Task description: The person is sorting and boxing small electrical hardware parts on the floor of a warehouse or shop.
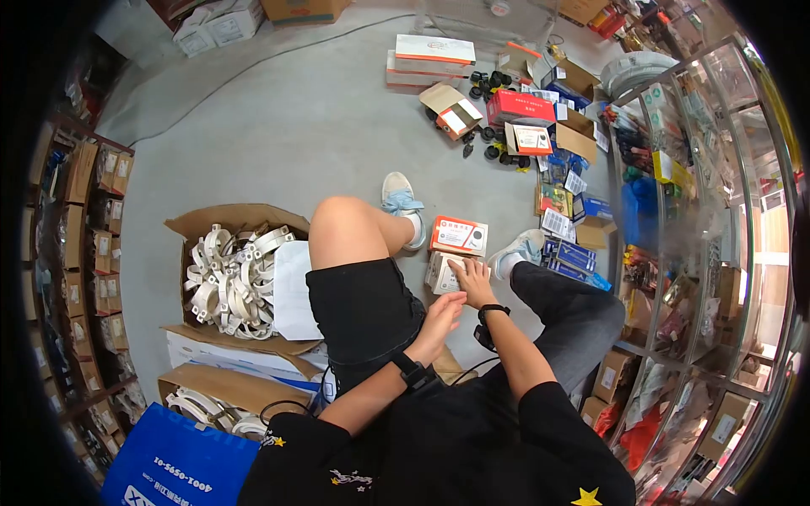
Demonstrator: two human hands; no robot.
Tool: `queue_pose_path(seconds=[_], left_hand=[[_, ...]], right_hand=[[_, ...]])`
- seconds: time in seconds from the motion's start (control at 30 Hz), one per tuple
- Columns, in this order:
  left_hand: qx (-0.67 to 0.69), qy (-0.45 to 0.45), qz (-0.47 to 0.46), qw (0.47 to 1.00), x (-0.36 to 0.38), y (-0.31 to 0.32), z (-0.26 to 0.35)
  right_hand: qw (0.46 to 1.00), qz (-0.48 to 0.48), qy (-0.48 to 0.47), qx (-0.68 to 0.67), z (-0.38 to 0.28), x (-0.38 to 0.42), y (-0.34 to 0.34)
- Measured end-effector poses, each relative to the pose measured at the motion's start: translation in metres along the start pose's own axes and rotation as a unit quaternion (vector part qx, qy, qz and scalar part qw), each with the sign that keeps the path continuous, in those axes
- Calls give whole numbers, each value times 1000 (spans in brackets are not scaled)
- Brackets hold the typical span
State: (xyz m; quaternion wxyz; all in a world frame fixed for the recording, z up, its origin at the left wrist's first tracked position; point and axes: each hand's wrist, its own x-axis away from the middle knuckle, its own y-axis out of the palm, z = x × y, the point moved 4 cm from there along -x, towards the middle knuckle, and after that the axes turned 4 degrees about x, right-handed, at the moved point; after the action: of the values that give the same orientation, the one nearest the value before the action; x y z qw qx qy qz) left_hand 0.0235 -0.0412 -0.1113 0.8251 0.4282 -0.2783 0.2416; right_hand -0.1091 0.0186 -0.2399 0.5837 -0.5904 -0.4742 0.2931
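My right hand lies over a small white carton on the floor between my feet, fingers spread across its top. Close beside it, my left hand is held palm inward, with fingers stretched out and nothing in them. Just beyond the white carton is a red-and-white box with printed labels. Both wrists wear dark bands with small devices. To the left, an open cardboard box holds a heap of white curved clamps, with a white sheet beside my knee.
Another open carton of white rings and a blue box stand at lower left. Opened boxes, a red box and black fittings lie ahead. Glass-fronted shelving flanks the right, stocked shelves the left.
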Motion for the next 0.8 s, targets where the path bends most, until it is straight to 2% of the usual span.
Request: queue_pose_path(seconds=[0.17, 0.4, 0.47, 0.53, 0.6, 0.63, 0.67, 0.73, 0.77, 0.8], left_hand=[[-15, -13, -17, 1000, 0, 3, 0], [-13, -4, -11, 1000, -6, -2, 1], [-15, -4, -13, 1000, -8, -4, -2], [-11, 2, 0, 1000, -6, -5, -2], [-53, 1, 3, 999, -3, 0, 1], [-88, -1, 10, 996, -1, 4, 2], [-96, -1, 5, 995, 0, 7, -1], [-122, -46, -96, 987, -1, 19, -12], [-158, -38, -112, 980, 8, 32, -8], [-168, -37, -116, 978, 9, 37, -11]], right_hand=[[999, 1, 33, -26, 3, -4, -4], [997, -32, 49, 47, 3, -11, 9], [993, -77, 85, -9, -1, -10, 0], [991, -31, 123, -53, -5, -14, -11], [955, 64, 199, -212, 3, -21, -32], [937, 143, 187, -259, 5, -25, -50], [934, 150, 192, -260, 9, -31, -64], [852, 266, 139, -430, 17, -38, -109], [848, 275, 142, -430, 13, -36, -134], [783, 302, 129, -528, 7, -31, -163]])
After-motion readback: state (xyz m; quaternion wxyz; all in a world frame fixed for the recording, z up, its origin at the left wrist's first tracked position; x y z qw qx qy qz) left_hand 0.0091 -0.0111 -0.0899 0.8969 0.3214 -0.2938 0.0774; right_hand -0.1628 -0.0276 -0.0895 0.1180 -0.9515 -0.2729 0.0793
